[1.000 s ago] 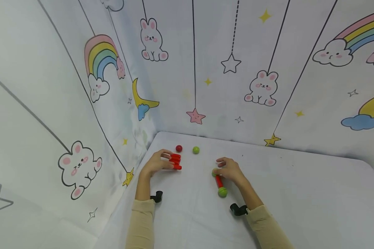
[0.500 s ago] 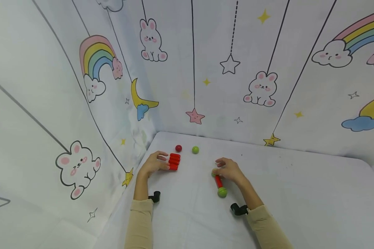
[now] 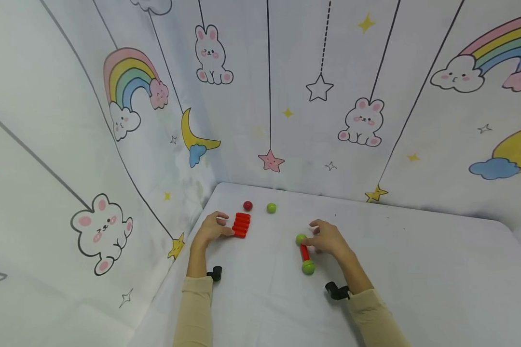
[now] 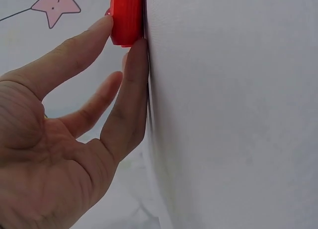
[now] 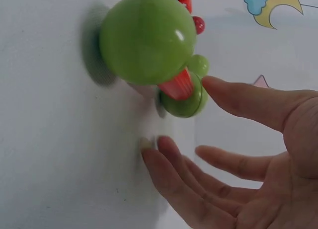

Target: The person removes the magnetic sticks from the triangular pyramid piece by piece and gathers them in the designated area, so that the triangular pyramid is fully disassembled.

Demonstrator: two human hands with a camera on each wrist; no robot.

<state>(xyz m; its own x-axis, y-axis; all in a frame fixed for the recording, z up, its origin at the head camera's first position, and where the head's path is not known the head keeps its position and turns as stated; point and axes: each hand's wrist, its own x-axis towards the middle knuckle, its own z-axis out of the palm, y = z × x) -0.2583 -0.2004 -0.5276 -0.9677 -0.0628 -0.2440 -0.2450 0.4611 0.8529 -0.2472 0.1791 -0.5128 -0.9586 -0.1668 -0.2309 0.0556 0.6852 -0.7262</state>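
Observation:
My left hand (image 3: 212, 229) is at the left end of a row of several red rods (image 3: 241, 222), lying side by side. In the left wrist view, the thumb and a fingertip are right at the end of a red rod (image 4: 126, 20), without curling round it. To the right lies a dumbbell-shaped piece, a red rod (image 3: 305, 252) with a green ball (image 3: 308, 267) at its near end and another green ball (image 3: 301, 239) at its far end. My right hand (image 3: 330, 237) is beside its far end, thumb and fingers spread apart with nothing between them in the right wrist view.
A loose red ball (image 3: 248, 206) and a loose green ball (image 3: 271, 207) lie behind the rods. The white-covered table (image 3: 417, 270) meets a printed cloth wall (image 3: 243, 120) at its back and left. Each wrist carries a black camera mount (image 3: 338, 291).
The left hand has drawn back a little to the left, and the nearest red rod now lies closer in line with the others. The right hand has moved right, off the dumbbell-shaped piece.

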